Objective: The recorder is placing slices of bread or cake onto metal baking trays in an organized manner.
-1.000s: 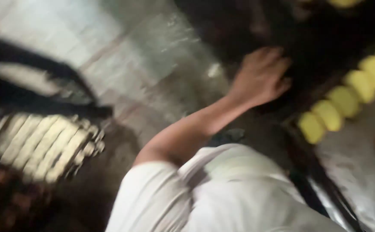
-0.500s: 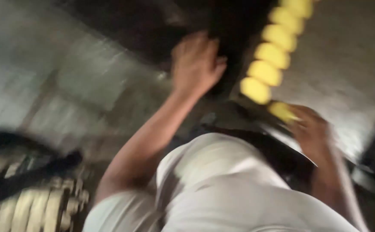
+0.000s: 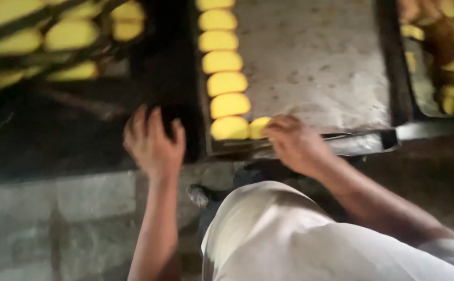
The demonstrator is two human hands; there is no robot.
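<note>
**Head view: one column of yellow pieces laid, most of the tray bare**

Head camera, far left first: a dark wire rack point(image 3: 55, 47) at the upper left holds pale yellow oblong pieces behind its bars, blurred and hard to count. Below it runs a dark, shadowed surface, and under that a grey stone floor point(image 3: 55, 208).

The left hand point(image 3: 151, 140) hovers over the dark strip just left of the tray, palm down, fingers point(image 3: 143, 117) spread apart and holding nothing. Whether it touches the surface below cannot be told.

Next comes the flat metal tray point(image 3: 315, 67), speckled grey with a dark rim. Along its left edge lies a single column of yellow dough pieces point(image 3: 227, 83) — seven or so, rounded, each touching or just beside the next, running from the top of the frame down to the near corner.

At that near corner a smaller yellow piece point(image 3: 259, 126) sits just beside the lowest one in the column. The right hand point(image 3: 294, 143) is on it, fingers curled together over its right side; how firm the grip is cannot be told.

Judging by the layout, the filling is at an early stage: one column is down and a second looks barely begun, while the rest of the tray — the large part to the right — is uncovered.

At the far right a second tray point(image 3: 435, 62) holds a jumble of browner and yellow bits, too blurred to name.
</note>
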